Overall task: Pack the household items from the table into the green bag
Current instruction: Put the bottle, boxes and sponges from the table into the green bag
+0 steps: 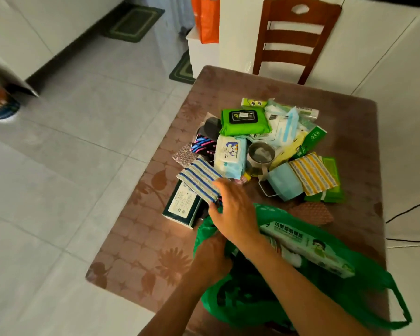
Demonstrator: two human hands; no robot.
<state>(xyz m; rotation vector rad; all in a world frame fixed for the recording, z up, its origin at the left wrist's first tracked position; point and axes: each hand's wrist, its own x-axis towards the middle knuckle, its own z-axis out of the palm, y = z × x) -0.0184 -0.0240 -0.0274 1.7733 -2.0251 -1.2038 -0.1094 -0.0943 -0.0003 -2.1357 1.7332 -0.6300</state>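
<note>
Two bare hands work at the near edge of a brown patterned table. The right hand reaches forward over the mouth of the green bag and closes its fingers on a blue-and-white striped cloth, pinching it at its near corner while the rest of the cloth lies tilted over a dark green box. The left hand grips the bag's rim at its left side, bunching the fabric in a closed fist. The bag sits on the table just in front of the person, one handle loop hanging toward the lower right, and a long white-and-green packet lies in its opening.

Beyond the hands, the remaining items lie in a heap in the middle of the table: a bright green wipes pack on top at the back, a white-and-blue wipes pack below it, a metal cup (something pale inside, too blurred to tell), a light blue face mask, and a yellow-and-white striped cloth resting on a green packet. A wooden chair stands at the far side of the table, and an orange bag hangs farther back.
</note>
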